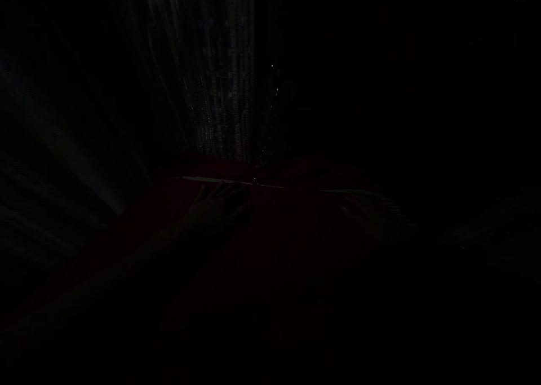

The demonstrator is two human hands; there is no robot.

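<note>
The view is very dark. Red cloth [274, 233] spreads over a flat surface under both hands. My left hand [220, 204] lies on it left of centre, fingers apart and stretched toward a thin pale strip [207, 179] along the far side of the cloth. Over on the right, my right hand [372, 213] rests near the other end of that strip, its fingers reaching forward and to the left. It looks flat, though shadow hides much of it. Nothing shows in either hand.
Beyond the cloth hangs a glittering, sequin-like curtain [228, 80]. Pale folds of hanging fabric [76, 159] stand at the left. More red cloth [308, 165] lies bunched behind the strip. Darkness hides most of the right side.
</note>
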